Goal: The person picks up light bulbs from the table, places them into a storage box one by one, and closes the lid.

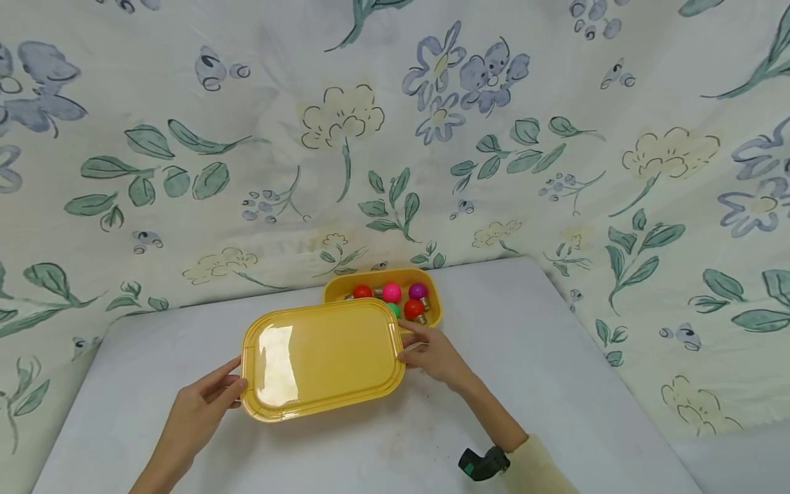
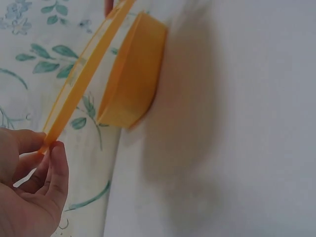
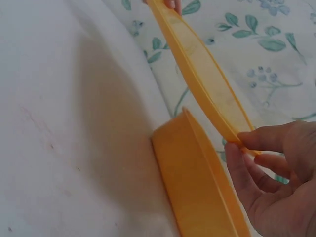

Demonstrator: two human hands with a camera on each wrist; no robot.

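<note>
A shiny yellow lid (image 1: 327,357) with rounded corners is held above the table by both hands. My left hand (image 1: 200,408) pinches its left end between thumb and fingers. At the opposite end my right hand (image 1: 435,353) pinches the rim. Behind the lid, a yellow container (image 1: 437,302) stands on the table, partly covered from the head view. Inside it lie several toy light bulbs, among them a pink bulb (image 1: 391,292), a purple bulb (image 1: 417,291) and a red bulb (image 1: 413,309). In the right wrist view a gap shows between lid and container (image 3: 190,182).
The white table (image 1: 506,343) reaches back to a floral cloth (image 1: 278,137) hanging behind it and at the right side. A dark band with a device (image 1: 484,464) sits on the right wrist.
</note>
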